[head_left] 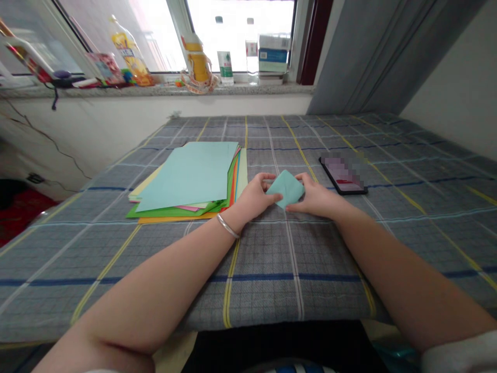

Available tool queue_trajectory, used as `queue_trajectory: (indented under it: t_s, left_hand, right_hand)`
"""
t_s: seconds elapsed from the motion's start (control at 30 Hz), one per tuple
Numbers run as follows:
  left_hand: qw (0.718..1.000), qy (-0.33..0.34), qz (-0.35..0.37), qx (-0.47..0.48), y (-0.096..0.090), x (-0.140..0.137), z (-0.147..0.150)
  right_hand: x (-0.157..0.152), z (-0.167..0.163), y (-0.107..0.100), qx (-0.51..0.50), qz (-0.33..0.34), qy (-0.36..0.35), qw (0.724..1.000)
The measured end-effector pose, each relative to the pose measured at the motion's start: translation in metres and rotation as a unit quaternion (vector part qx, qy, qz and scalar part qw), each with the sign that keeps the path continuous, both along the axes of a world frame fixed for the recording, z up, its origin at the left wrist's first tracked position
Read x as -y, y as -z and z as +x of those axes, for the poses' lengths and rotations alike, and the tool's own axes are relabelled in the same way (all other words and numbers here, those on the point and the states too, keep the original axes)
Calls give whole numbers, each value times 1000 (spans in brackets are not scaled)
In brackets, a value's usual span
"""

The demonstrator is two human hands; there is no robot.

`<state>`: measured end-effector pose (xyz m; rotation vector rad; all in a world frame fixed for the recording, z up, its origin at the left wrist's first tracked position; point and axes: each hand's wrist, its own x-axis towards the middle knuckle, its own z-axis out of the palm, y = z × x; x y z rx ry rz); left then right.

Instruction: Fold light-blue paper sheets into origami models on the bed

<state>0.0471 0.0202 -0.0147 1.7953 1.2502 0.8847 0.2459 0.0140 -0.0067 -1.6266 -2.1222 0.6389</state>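
A small folded piece of light turquoise paper (286, 188) is held between my two hands, a corner turned toward me. My left hand (256, 196) grips its left side, with the thumb lying on the face of the paper. On the opposite side my right hand (316, 197) pinches the edge, thumb at the lower corner and fingers at the upper right. Fingers behind the paper are partly hidden. A silver bangle (227, 226) circles my left wrist.
Left of my hands lies a stack of coloured paper sheets (190, 173), turquoise on top. A phone (344, 176) rests to the right on the plaid cloth (264, 290). Bottles, a tube (225, 67) and boxes (273, 54) line the windowsill (155, 91) behind.
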Motion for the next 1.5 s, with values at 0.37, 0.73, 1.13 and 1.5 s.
queue_trajectory:
  t_s: [0.37, 0.73, 1.13, 1.5]
  left_hand:
    - [997, 15, 33, 70, -3, -2, -5]
    - [995, 2, 6, 103, -7, 5, -1]
    - [990, -26, 130, 57, -7, 5, 0]
    - [971, -53, 217, 88, -7, 5, -2]
  right_hand:
    - [-2, -10, -2, -125, -56, -78, 988]
    - [1, -15, -10, -64, -24, -82, 994]
    - [0, -10, -7, -163, 161, 4, 973]
    - [1, -9, -8, -197, 208, 22, 958]
